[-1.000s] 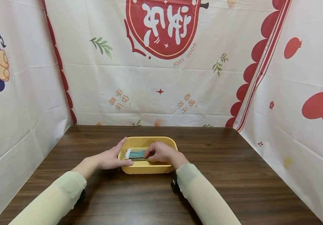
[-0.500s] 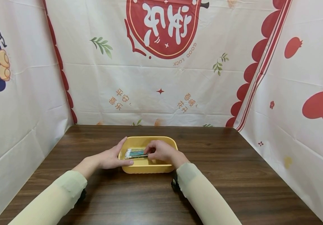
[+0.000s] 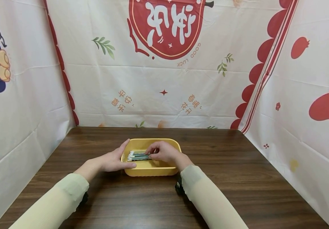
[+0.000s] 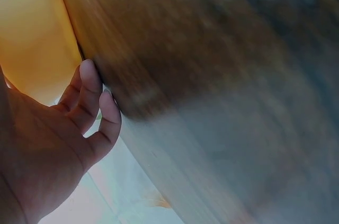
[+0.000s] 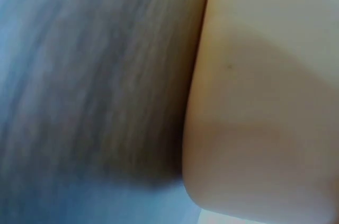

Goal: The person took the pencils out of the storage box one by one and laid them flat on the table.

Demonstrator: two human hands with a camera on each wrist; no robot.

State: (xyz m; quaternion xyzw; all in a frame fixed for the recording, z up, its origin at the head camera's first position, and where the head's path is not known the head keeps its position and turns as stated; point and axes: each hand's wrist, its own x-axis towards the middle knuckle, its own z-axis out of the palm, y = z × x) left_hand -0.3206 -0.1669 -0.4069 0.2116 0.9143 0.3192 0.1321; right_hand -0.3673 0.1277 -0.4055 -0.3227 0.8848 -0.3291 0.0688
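A yellow plastic bin (image 3: 151, 172) stands on the table in the head view. Several pencils (image 3: 137, 156) lie side by side in it, white eraser ends to the left. My left hand (image 3: 111, 161) holds the bin's left end, thumb over the front rim. In the left wrist view, the fingers of the left hand (image 4: 58, 134) bend against the bin's outer wall (image 4: 39, 28). Inside the bin, my right hand (image 3: 165, 152) pinches at the pencils' right ends, which its fingers partly hide. The right wrist view has only the bin's outside (image 5: 259, 107), not the fingers.
Dark wood-grain table (image 3: 227, 178) lies all around the bin. Printed white cloth (image 3: 164, 79) hangs behind the table and along both sides. Bare bin floor (image 3: 145, 164) shows in front of the pencils.
The right hand has shifted slightly toward the back of the bin. The front pencils have moved back with it, baring a strip of bin floor. The left hand stays in place.
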